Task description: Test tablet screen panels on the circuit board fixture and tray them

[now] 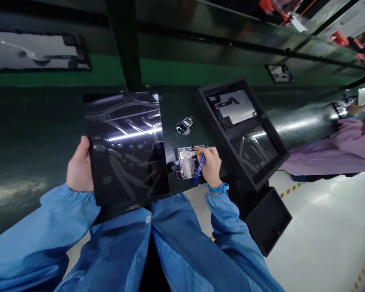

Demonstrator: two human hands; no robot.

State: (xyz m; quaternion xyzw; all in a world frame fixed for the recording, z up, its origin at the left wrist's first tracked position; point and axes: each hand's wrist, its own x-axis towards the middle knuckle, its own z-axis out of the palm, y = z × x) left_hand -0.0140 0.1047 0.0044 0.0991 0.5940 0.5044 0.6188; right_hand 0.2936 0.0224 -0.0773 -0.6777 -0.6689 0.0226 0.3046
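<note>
While a worker in a blue antistatic smock [182, 243] sits at a dark green table [176, 105], the head camera looks down on a black glass panel [124, 146] gripped by one edge and a small circuit board [185, 162] lying just beside it. The panel's weight appears to hang from that single grip, so a loosened hold could send it onto the board or the table's near edge, risking cracked glass. A slip of the blue-handled tool [200, 170] could score the board or snag the thin red-and-black wire [178, 175] at its lower corner.

The left hand [79, 166] is clamped on the panel's edge, thumb over its face. The right hand [209, 166] is closed around the tool, its fingertips [197, 151] at the board's upper edge; the tool's working end cannot be made out.

Nearby, a small metal part [184, 125] sits on a round holder. A black foam tray [243, 134] holds a metal-backed panel [234, 109] in one compartment. A co-worker's hand [357, 108] and lilac sleeve [353, 138] show at far right.
</note>
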